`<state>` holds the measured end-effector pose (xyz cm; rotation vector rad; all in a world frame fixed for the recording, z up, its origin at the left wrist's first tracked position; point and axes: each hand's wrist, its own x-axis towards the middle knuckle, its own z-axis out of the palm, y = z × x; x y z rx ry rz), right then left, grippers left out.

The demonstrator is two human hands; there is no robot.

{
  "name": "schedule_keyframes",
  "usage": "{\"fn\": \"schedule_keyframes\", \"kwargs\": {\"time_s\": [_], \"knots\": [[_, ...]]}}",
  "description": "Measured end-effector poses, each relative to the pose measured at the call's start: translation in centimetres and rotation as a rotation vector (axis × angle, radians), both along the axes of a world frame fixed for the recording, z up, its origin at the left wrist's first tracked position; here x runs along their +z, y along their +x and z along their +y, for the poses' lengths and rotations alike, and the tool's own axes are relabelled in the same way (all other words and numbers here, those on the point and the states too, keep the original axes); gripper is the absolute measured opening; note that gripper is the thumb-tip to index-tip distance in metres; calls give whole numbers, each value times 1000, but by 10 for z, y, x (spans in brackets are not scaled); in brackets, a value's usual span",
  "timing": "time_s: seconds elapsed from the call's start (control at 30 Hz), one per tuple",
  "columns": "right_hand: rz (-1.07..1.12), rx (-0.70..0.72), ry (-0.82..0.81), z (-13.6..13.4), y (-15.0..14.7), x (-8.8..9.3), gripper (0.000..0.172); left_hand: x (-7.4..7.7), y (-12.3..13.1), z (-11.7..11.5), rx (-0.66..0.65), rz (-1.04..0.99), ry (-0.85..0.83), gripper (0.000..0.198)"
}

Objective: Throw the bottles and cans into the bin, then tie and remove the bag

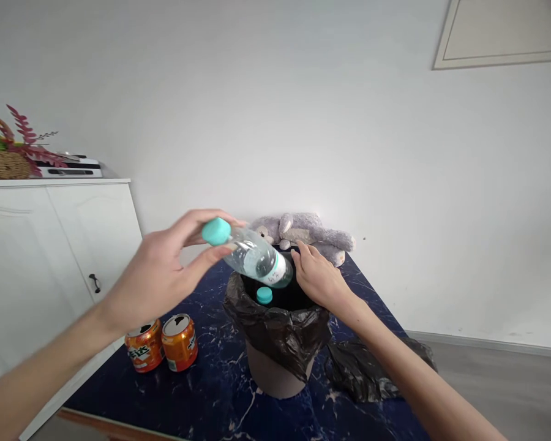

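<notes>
My left hand is closed around the neck end of a clear plastic bottle with a teal cap. The bottle is tilted, its base low over the mouth of a bin lined with a black bag. Inside the bin, near the front rim, the teal cap of another bottle shows. On the bin's right rim rests my right hand, fingers stretched out beside the held bottle's base. Two opened orange cans stand left of the bin.
A dark blue marbled table bears everything. Behind the bin lies a grey plush toy against the wall. A crumpled black bag is at the right. White cabinet at left, with a wicker basket on top.
</notes>
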<state>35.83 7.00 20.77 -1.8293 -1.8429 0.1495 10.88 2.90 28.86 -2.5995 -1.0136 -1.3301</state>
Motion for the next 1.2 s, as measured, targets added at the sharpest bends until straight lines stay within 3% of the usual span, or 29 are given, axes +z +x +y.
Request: {"fn": "schedule_keyframes", "kwargs": {"time_s": [0.2, 0.4, 0.57, 0.7, 0.83, 1.03, 1.13, 1.2], "knots": [[-23, 7, -24, 3, 0, -1, 54, -11, 24, 18, 4, 302, -191, 40], [-84, 30, -25, 7, 3, -5, 56, -34, 40, 56, -76, 523, -274, 42], [-101, 22, -40, 8, 4, -5, 55, -39, 39, 68, -68, 462, -204, 45], [-118, 23, -43, 8, 4, -6, 54, -39, 13, 56, 59, 298, -121, 46], [-120, 28, -44, 8, 4, -6, 54, -53, -39, 56, 268, 249, -184, 56], [-129, 22, -41, 7, 3, -5, 53, -109, -120, 75, 333, 677, -504, 76], [-136, 20, -41, 7, 2, -5, 53, -135, -134, 76, 277, 747, -503, 70], [-142, 22, -42, 7, 2, -5, 54, -145, -132, 72, 240, 733, -506, 60]]}}
